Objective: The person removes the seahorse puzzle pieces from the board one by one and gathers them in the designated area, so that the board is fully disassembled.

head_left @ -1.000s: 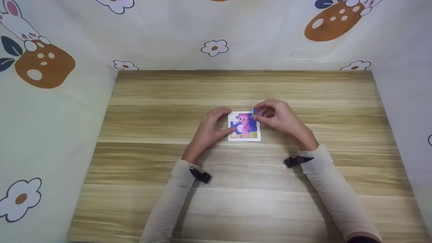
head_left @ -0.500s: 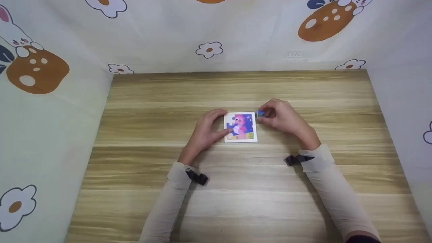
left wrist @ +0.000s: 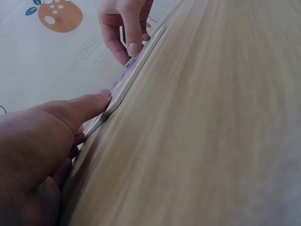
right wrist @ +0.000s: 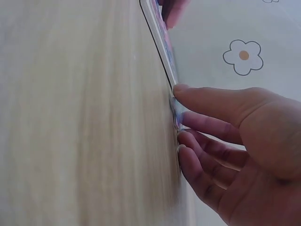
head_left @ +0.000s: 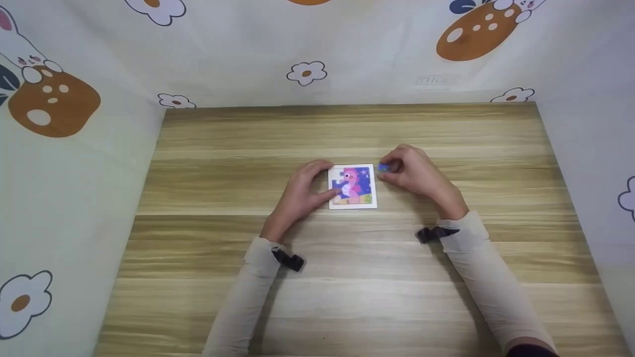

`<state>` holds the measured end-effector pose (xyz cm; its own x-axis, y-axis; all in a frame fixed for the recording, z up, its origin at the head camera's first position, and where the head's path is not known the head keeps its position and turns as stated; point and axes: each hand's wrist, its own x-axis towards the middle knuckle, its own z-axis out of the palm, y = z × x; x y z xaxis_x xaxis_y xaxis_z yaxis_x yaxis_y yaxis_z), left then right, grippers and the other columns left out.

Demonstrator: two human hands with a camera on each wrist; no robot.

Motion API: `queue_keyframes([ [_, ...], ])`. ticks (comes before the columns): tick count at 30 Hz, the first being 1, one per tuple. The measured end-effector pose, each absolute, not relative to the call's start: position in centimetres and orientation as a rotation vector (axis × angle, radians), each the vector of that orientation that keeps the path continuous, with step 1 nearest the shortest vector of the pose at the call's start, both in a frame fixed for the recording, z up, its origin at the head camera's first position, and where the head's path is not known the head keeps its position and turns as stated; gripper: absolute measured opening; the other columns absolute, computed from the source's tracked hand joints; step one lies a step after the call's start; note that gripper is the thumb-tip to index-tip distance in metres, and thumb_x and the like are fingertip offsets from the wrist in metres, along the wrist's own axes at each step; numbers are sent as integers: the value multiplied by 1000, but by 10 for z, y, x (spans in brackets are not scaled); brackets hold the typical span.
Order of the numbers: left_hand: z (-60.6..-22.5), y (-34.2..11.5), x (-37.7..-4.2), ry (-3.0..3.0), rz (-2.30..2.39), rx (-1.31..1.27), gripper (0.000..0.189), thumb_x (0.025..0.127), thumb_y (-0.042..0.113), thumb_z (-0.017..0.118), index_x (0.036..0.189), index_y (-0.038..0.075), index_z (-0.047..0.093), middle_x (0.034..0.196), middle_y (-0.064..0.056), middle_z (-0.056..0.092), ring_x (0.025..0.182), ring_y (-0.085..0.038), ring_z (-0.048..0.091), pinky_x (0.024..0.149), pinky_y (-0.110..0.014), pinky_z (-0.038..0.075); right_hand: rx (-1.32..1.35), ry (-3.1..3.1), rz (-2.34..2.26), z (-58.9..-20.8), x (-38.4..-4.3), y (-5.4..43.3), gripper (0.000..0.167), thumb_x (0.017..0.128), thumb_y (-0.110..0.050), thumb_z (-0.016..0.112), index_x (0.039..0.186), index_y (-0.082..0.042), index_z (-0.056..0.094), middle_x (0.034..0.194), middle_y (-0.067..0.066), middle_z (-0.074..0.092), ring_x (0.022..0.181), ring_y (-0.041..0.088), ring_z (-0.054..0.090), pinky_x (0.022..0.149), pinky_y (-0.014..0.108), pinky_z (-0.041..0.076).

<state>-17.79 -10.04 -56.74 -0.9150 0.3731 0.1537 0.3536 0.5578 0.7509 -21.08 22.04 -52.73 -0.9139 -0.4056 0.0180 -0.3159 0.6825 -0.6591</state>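
A small square jigsaw puzzle (head_left: 366, 184) in a white frame lies mid-table, showing a pink seahorse on blue. Pale backing shows at its upper left. My left hand (head_left: 303, 191) holds the frame's left side, thumb (left wrist: 91, 104) on the picture and the other fingers at the upper left edge. Just off the upper right corner, my right hand (head_left: 415, 171) pinches a small blue puzzle piece (head_left: 383, 167) between thumb and fingers. In the right wrist view the piece (right wrist: 176, 114) stays low, close to the table, partly covered by the fingers.
The wood-grain table (head_left: 347, 277) stretches around the puzzle. Behind it and at both sides hangs a pale cloth (head_left: 238, 59) printed with flowers and fruit. A dark wrist device (head_left: 288, 259) sits on the left cuff, another (head_left: 435, 234) on the right cuff.
My right hand has carried the piece from over the puzzle's upper right corner to just right of the frame. A star there is now uncovered. My left hand keeps its hold.
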Motion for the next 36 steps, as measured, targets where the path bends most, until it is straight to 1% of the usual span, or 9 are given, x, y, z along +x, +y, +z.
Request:
queue_keyframes([
  [6, -569, -100, -179, 2746, 1314, 640, 64, 92, 37, 89, 146, 11, 67, 153, -8, 65, 149, -29, 54, 130, -48, 36, -594, 2746, -1035, -527, -210, 221, 39, 89, -23, 92, 118, 0, 80, 103, 14, 72, 92, 26, 71, 82, 38, 59],
  [15, -568, -100, -179, 2743, 1327, 638, 66, 90, 37, 90, 146, 11, 67, 153, -8, 64, 148, -29, 54, 130, -47, 36, -598, 2720, -1039, -527, -210, 223, 32, 89, -17, 91, 115, -2, 81, 104, 14, 70, 93, 26, 69, 81, 37, 59],
  [18, -568, -100, -178, 2745, 1329, 633, 66, 90, 36, 90, 146, 11, 67, 153, -8, 64, 148, -29, 54, 130, -47, 36, -599, 2711, -1050, -526, -211, 223, 30, 89, -16, 90, 115, -1, 81, 104, 15, 70, 93, 27, 70, 81, 38, 60],
  [21, -567, -100, -178, 2749, 1325, 630, 65, 90, 38, 90, 146, 11, 67, 153, -7, 65, 149, -28, 54, 130, -46, 37, -593, 2711, -1055, -525, -211, 222, 32, 89, -17, 91, 115, -1, 81, 104, 15, 71, 93, 28, 70, 82, 40, 59],
  [28, -568, -101, -179, 2754, 1322, 639, 65, 90, 38, 90, 145, 11, 68, 151, -7, 66, 148, -27, 56, 129, -44, 38, -605, 2721, -1069, -525, -210, 220, 41, 90, -19, 91, 123, 0, 77, 109, 15, 72, 95, 28, 72, 85, 43, 60],
  [33, -567, -100, -179, 2757, 1320, 637, 65, 90, 39, 90, 145, 11, 68, 151, -6, 66, 147, -26, 56, 129, -45, 39, -649, 2720, -1095, -522, -208, 215, 39, 92, -19, 89, 124, -1, 76, 109, 14, 73, 94, 27, 72, 83, 42, 59],
  [36, -567, -100, -179, 2750, 1316, 621, 65, 90, 40, 90, 145, 12, 68, 152, -5, 66, 148, -26, 55, 130, -45, 38, -684, 2711, -1102, -521, -206, 211, 37, 93, -16, 87, 125, -2, 76, 108, 14, 73, 93, 25, 71, 82, 40, 60],
])
